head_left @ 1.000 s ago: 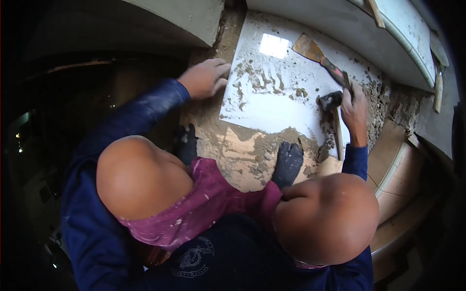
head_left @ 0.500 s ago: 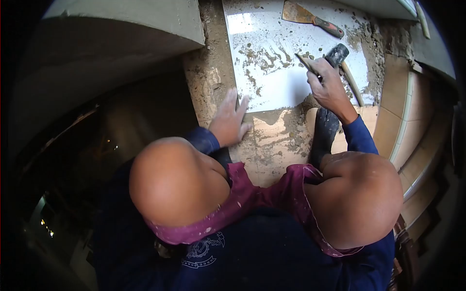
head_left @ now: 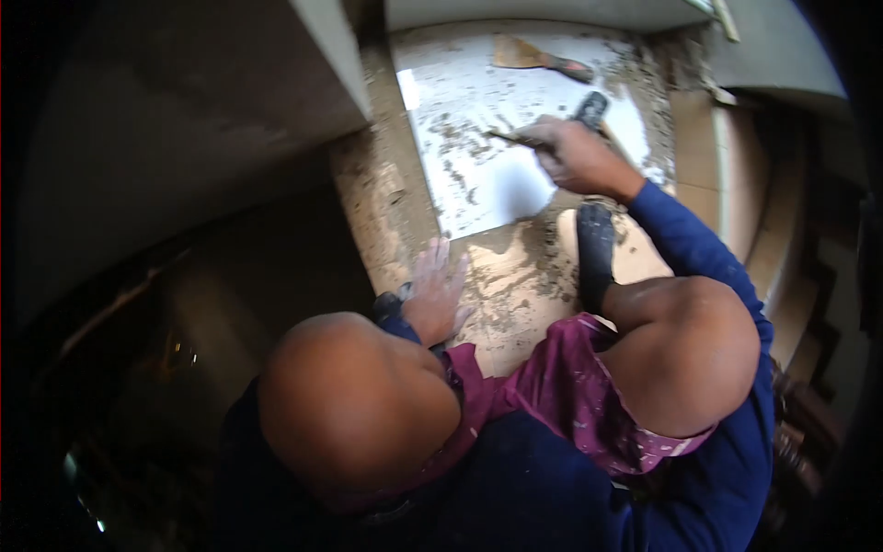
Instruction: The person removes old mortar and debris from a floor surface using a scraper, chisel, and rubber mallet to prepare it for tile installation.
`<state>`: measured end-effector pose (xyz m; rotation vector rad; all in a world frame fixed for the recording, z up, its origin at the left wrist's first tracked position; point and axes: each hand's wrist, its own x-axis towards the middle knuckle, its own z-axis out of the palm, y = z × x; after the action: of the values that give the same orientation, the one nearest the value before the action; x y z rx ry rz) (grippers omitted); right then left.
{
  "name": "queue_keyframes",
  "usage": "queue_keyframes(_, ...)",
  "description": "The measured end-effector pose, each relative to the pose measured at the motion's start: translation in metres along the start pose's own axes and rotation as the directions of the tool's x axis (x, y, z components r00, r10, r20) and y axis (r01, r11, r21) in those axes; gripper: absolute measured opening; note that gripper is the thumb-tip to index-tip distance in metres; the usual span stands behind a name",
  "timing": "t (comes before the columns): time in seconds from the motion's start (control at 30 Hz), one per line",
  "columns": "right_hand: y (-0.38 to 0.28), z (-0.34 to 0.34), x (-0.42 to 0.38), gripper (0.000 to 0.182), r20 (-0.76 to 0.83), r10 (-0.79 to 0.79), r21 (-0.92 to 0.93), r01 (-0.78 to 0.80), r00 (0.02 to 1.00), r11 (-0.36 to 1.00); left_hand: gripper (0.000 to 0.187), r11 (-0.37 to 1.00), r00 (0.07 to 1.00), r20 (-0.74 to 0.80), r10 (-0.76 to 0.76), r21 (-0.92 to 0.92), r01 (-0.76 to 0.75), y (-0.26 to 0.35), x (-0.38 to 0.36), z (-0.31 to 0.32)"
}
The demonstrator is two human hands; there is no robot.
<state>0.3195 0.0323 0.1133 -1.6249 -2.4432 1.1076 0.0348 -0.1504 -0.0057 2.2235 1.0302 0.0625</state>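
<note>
I squat over a white tile (head_left: 487, 184) smeared with mortar. My right hand (head_left: 575, 156) grips a thin chisel (head_left: 513, 139) whose tip points left across the tile. A black-headed hammer (head_left: 590, 109) lies just behind that hand. My left hand (head_left: 434, 293) rests flat, fingers spread, on the mortar-covered floor (head_left: 515, 276) below the tile's near edge. A scraper (head_left: 538, 55) with a rusty blade and red handle lies at the tile's far end.
My bare knees (head_left: 354, 405) and pink shorts (head_left: 561, 386) fill the lower view. My dark sock foot (head_left: 596, 244) stands beside the tile. A grey concrete wall (head_left: 212, 110) rises at left. Tan tiles (head_left: 727, 166) lie at right.
My left hand has slid back from the tile's edge toward my knee. My right hand with the chisel has moved left over the tile. The view has tilted and blurred.
</note>
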Motion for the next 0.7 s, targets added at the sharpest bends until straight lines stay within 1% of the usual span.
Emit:
queue_keyframes(0.07,0.006,0.021,-0.010,0.034,0.094,0.080,0.026,-0.083,0.992,0.996,0.089,1.000,1.000,0.009,-0.006,0.008,0.006,0.004,0.004,-0.007)
queue_keyframes(0.1,0.010,0.029,-0.016,0.034,0.133,0.121,0.048,-0.128,0.984,0.991,0.086,0.990,0.996,-0.024,-0.085,-0.115,0.082,0.011,0.009,-0.015)
queue_keyframes(0.17,0.028,0.053,-0.038,0.036,0.246,0.196,0.036,-0.211,0.949,0.977,0.083,0.995,0.992,-0.127,-0.006,-0.100,-0.006,0.003,0.030,-0.024)
queue_keyframes(0.2,0.035,0.065,-0.051,0.036,0.287,0.240,-0.009,-0.248,0.927,0.969,0.081,0.995,0.985,-0.172,0.027,-0.091,-0.043,-0.004,0.042,-0.028)
queue_keyframes(0.23,-0.030,0.014,-0.047,0.035,0.140,0.060,0.188,-0.086,0.988,0.978,0.080,0.999,0.971,-0.238,0.009,-0.035,-0.018,-0.012,0.062,-0.032)
queue_keyframes(0.3,-0.028,0.028,-0.055,0.032,0.016,0.231,0.234,-0.229,0.973,0.945,0.079,0.999,0.939,-0.344,-0.023,0.032,0.036,-0.030,0.105,-0.047)
queue_keyframes(0.33,-0.017,0.037,-0.051,0.032,-0.035,0.302,0.262,-0.283,0.953,0.923,0.079,0.997,0.934,-0.356,-0.018,0.062,0.043,-0.040,0.127,-0.051)
queue_keyframes(0.4,0.036,0.051,-0.047,0.035,-0.334,0.373,0.216,-0.315,0.865,0.924,0.079,0.987,0.927,-0.371,-0.050,0.122,0.102,-0.068,0.156,-0.052)
queue_keyframes(0.43,0.099,0.066,-0.045,0.043,-0.523,0.417,0.226,-0.351,0.743,0.909,0.079,0.987,0.929,-0.369,-0.036,0.134,0.091,-0.075,0.160,-0.050)
queue_keyframes(0.47,0.091,0.041,-0.046,0.049,-0.497,0.545,0.263,-0.481,0.675,0.836,0.080,0.986,0.933,-0.359,-0.019,0.147,0.076,-0.077,0.161,-0.045)
queue_keyframes(0.5,0.162,0.050,-0.065,0.050,-0.655,0.393,-0.066,-0.567,0.645,0.821,0.079,0.980,0.946,-0.323,0.022,0.196,0.044,-0.079,0.163,-0.038)
queue_keyframes(0.53,0.184,0.044,-0.076,0.052,-0.619,0.437,-0.121,-0.630,0.652,0.767,0.079,0.981,0.958,-0.286,0.029,0.190,0.027,-0.076,0.162,-0.035)
queue_keyframes(0.57,0.173,0.033,-0.080,0.048,-0.506,0.522,-0.146,-0.665,0.686,0.732,0.079,0.983,0.966,-0.254,0.043,0.183,0.004,-0.069,0.163,-0.033)
queue_keyframes(0.6,0.210,0.039,-0.087,0.039,-0.421,0.501,-0.073,-0.578,0.756,0.813,0.079,0.986,0.973,-0.223,0.056,0.168,-0.018,-0.060,0.163,-0.030)
queue_keyframes(0.67,0.201,0.043,-0.086,0.031,-0.456,0.476,-0.009,-0.538,0.752,0.843,0.079,0.965,0.975,-0.075,0.208,0.180,-0.192,-0.040,0.161,-0.023)
queue_keyframes(0.7,0.196,0.045,-0.086,0.030,-0.435,0.487,0.024,-0.531,0.757,0.847,0.080,0.962,0.963,0.007,0.271,0.044,-0.271,-0.035,0.159,-0.023)
